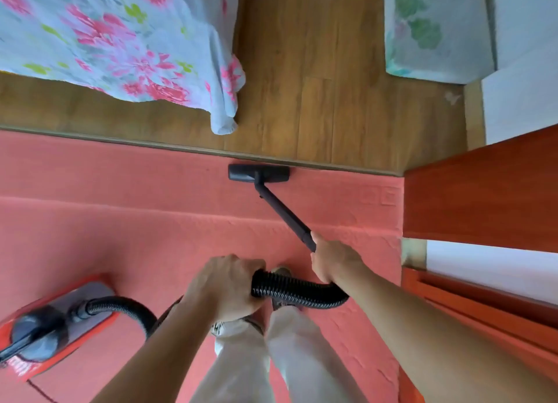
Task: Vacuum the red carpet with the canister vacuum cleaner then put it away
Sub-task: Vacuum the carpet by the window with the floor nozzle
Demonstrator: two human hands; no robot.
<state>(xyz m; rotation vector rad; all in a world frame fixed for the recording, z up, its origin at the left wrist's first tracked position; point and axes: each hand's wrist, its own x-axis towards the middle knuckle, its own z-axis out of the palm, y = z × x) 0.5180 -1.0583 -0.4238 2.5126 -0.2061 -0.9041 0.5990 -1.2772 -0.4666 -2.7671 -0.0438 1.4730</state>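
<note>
The red carpet fills the lower part of the head view. The black floor head of the vacuum rests on the carpet's far edge, against the wooden floor. Its black wand slants back to my right hand, which grips the wand's near end. My left hand is closed around the ribbed black hose, which loops between both hands. The red and grey canister vacuum sits on the carpet at the lower left, with the hose plugged into it.
A bed with a floral sheet stands beyond the carpet at the upper left, a cushion at the upper right. Red-brown wooden furniture borders the carpet on the right. My legs in pale trousers stand below.
</note>
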